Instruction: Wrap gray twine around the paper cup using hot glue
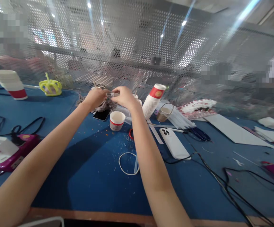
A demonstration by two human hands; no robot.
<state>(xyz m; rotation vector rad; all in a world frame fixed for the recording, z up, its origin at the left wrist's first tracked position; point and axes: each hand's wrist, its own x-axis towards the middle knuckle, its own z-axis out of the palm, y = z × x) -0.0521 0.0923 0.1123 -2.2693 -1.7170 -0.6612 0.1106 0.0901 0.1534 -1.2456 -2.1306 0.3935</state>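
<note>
Both my arms reach far forward over the blue table (87, 183). My left hand (96, 97) and my right hand (124, 96) meet at the back of the table, fingers pinched together on a small clear piece (113, 94) that I cannot name. Under them lies a tangle of grey cord (103, 106) and a dark phone (102, 114). A small white paper cup with a red band (117, 120) stands just in front of my hands.
A stack of red-and-white cups (153, 101) leans at right of my hands, another stack (10, 83) at far left beside a yellow crown (50, 87). A white phone (174, 143), a white ring (128, 163), black cables (224, 183), pink devices (11, 151) and white sheets (231, 130) lie about. Perforated screen behind.
</note>
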